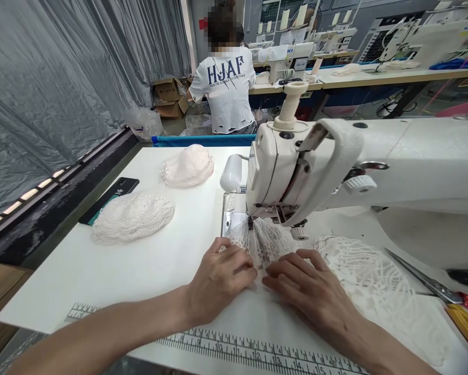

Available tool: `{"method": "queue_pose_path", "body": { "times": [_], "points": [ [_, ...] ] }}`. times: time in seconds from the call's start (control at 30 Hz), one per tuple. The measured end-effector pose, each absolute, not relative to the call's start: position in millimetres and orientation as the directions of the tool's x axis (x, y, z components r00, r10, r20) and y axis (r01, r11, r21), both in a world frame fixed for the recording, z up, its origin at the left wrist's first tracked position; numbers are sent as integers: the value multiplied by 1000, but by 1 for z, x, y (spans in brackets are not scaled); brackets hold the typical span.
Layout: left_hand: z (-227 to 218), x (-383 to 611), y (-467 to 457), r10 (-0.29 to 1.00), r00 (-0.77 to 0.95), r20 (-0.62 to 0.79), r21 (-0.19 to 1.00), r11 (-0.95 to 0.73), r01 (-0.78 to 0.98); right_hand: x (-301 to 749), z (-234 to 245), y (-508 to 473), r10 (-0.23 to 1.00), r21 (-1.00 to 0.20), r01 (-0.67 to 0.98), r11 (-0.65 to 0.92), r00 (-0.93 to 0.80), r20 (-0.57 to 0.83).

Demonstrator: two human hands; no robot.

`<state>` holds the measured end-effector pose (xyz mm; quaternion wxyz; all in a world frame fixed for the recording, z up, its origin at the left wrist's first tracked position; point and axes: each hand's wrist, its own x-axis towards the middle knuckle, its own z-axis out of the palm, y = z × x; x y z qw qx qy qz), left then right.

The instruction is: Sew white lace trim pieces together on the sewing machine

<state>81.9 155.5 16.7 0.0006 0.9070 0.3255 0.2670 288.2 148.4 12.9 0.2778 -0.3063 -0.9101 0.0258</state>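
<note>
A gathered piece of white lace (271,237) lies under the presser foot of a white sewing machine (296,166). My left hand (224,278) presses on its near left side, fingers curled with the thumb tucked in, gripping the lace edge. On the near right side, my right hand (306,281) has its fingers bent together over the lace and pinches the edge. Both hands lie just in front of the needle, fingertips close to each other. More loose white lace (374,281) spreads on the table beside my right hand.
On the white table (179,265) lie stacked lace pieces (134,216), pale pink cups (189,165) and a dark phone-like object (114,195). Scissors (425,278) lie at right with yellow-handled snips (466,323). A printed ruler runs along the front edge. A person (226,88) is beyond the table.
</note>
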Motion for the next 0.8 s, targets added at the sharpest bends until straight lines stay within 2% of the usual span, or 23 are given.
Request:
{"method": "queue_pose_path", "body": {
  "times": [0.17, 0.53, 0.8],
  "points": [
    [18, 82, 153, 540, 655, 528, 126, -813, 568, 290, 11, 146, 558, -259, 498, 827, -679, 476],
    [20, 83, 148, 490, 693, 529, 54, -834, 549, 290, 10, 144, 506, -271, 428, 862, -721, 473],
    [20, 83, 147, 485, 700, 524, 16, -828, 561, 289, 9, 146, 470, -232, 409, 883, -747, 470]
  ]
}}
